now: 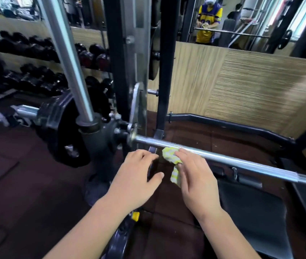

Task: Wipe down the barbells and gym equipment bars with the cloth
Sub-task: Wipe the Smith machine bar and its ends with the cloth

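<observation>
A: Hands first. Left?

B: Left hand (139,172) is open, fingers spread and a bit curled, holding nothing. It hovers just below the barbell (223,158), near the bar's left end by the rack.

A: Right?

B: Right hand (195,176) has the cloth (170,156), yellow and white. Fingers are laid over it rather than fisted, pressing the top of it to the bar. The rest of the cloth hangs down under the palm.

A: Where on the bar?

B: Left part of the shaft, on or beside the knurled patch, close to the collar. Bar runs from the rack's upright (164,71) down toward the right edge of the frame, chrome, blurred at the far end.

A: Plates?

B: One black weight plate (64,131) on the sleeve at left, outside the upright. Angled chrome guide rod (68,58) runs down into the black carriage beside it.

A: Under the bar?

B: Black bench (256,212), its pad below the right half of the bar, right hand near its left edge. Dark rubber floor (17,174).

A: Background?

B: Dumbbell rack (36,58) at left, blurred. Wood-look wall panel (251,86) behind. Mirror (241,21) above it shows a person in a yellow and blue jersey (209,17) at a bar.
</observation>
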